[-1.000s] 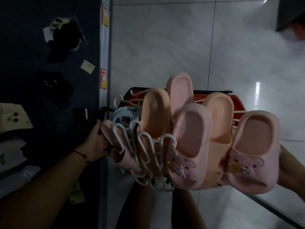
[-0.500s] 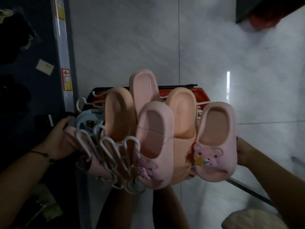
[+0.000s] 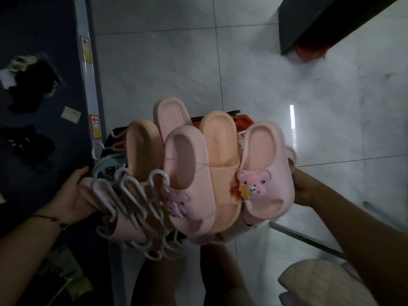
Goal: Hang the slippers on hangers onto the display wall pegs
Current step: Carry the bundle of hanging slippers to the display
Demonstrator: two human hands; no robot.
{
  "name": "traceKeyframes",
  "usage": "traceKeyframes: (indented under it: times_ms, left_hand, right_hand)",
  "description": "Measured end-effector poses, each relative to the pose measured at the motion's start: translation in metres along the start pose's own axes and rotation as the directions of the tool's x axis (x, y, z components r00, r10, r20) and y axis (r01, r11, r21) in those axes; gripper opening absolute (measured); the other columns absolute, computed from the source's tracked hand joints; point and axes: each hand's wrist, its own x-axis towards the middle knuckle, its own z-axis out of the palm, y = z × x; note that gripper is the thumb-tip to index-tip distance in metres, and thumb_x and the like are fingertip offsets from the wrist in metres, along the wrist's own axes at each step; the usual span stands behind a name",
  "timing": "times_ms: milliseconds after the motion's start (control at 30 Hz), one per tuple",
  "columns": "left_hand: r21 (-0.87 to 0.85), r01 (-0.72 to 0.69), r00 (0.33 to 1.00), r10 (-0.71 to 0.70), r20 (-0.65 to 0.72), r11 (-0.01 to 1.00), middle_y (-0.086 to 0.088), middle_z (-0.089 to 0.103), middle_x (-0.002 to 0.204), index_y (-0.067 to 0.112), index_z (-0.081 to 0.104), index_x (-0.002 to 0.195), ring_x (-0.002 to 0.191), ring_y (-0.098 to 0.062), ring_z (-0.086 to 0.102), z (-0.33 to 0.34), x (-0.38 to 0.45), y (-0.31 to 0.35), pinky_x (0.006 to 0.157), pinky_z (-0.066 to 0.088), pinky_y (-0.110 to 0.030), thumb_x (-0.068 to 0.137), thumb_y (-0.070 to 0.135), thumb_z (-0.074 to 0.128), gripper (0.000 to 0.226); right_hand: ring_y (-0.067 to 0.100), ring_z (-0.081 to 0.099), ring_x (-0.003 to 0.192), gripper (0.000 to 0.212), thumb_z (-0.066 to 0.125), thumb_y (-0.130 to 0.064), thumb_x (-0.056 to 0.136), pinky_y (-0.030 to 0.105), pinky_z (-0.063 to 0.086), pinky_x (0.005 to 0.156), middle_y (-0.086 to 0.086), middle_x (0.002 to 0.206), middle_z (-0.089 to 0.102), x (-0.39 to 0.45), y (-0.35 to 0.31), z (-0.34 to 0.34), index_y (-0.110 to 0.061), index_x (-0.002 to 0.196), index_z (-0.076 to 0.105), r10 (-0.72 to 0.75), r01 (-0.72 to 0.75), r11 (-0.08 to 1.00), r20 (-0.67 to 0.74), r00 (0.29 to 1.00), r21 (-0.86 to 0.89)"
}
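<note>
The bunch of pink and peach foam slippers (image 3: 223,173) hangs over the tiled floor (image 3: 287,74), light, soft and bulky. Left hand (image 3: 72,199) clasps the end by the white hanger hooks (image 3: 132,195) (the stiff, sure hold); right hand (image 3: 306,186) cups the bear-faced slipper (image 3: 265,171).

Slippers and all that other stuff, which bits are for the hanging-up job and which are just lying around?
For the job:
pink bear slippers
peach slippers
white hangers
left hand and right hand, holding the bunch from either side

Just lying about:
red basket behind the bunch
black items on the dark wall
cream fuzzy thing
</note>
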Motion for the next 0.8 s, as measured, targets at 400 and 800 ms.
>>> traceKeyframes:
  times_ms: [400, 800]
  left_hand:
    - [0.015, -0.386, 0.910, 0.378, 0.169, 0.922, -0.010, 0.075, 0.105, 0.014, 0.073, 0.119, 0.102, -0.025, 0.064, 0.047, -0.216, 0.089, 0.098, 0.041, -0.041, 0.068, 0.065, 0.070, 0.072]
    - [-0.008, -0.558, 0.765, 0.518, 0.384, 0.830, -0.009, 0.077, 0.106, 0.021, 0.084, 0.091, 0.088, -0.023, 0.076, 0.096, -0.368, 0.136, 0.073, 0.061, -0.036, 0.095, 0.058, 0.045, 0.054]
  right_hand:
    - [0.032, 0.057, 0.118, 0.047, 0.066, -0.039, 0.091, 0.052, 0.035, 0.114, 0.021, 0.133, 0.059, -0.221, -0.085, 0.034, -0.013, 0.130, 0.065, -0.207, 0.211, 0.977, -0.128, 0.970, 0.015]
    - [0.024, 0.063, 0.098, 0.033, 0.057, -0.041, 0.095, 0.048, 0.048, 0.095, 0.010, 0.103, 0.074, -0.358, -0.167, 0.063, -0.011, 0.102, 0.069, -0.404, 0.436, 0.891, -0.215, 0.889, 0.127]
